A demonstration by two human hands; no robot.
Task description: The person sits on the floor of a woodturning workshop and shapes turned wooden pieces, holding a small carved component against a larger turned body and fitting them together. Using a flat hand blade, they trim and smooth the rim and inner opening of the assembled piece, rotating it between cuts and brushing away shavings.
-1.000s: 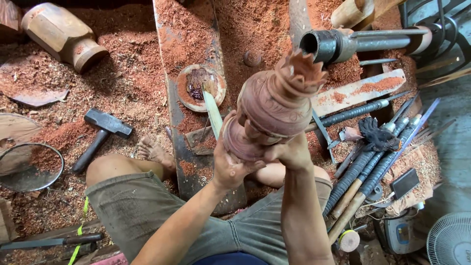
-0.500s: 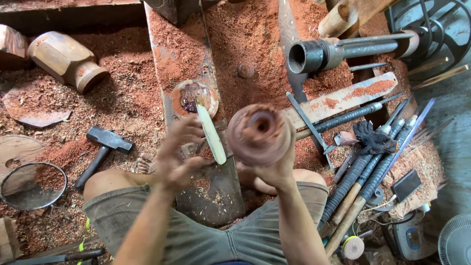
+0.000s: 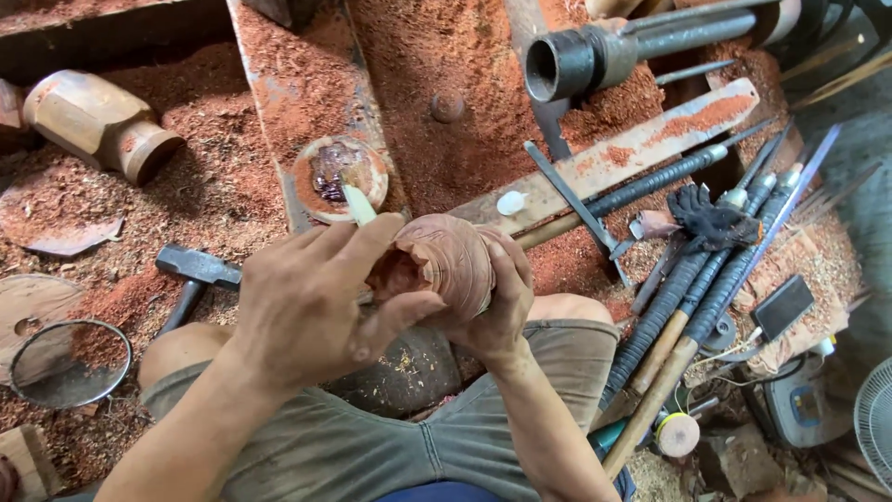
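A turned reddish-brown wooden piece (image 3: 446, 265) with carved rings lies on its side above my lap. My right hand (image 3: 497, 311) grips it from below and behind. My left hand (image 3: 316, 297) wraps over its near end, fingers curled and thumb pressed under, covering most of that end. Just beyond my left fingers sits a small round dish (image 3: 339, 172) with dark paste and a pale stick (image 3: 358, 204) resting in it.
Red sawdust covers the floor. A hammer (image 3: 190, 274) lies at left, a turned wooden block (image 3: 98, 121) at upper left, a round sieve (image 3: 70, 363) at lower left. A dark metal pipe (image 3: 595, 56) sits at top, several long-handled chisels (image 3: 697, 270) at right with a black glove (image 3: 711, 218).
The wooden piece has come down from upright to lying sideways near my lap. My left hand, open and off it half a second ago, has closed over its near end.
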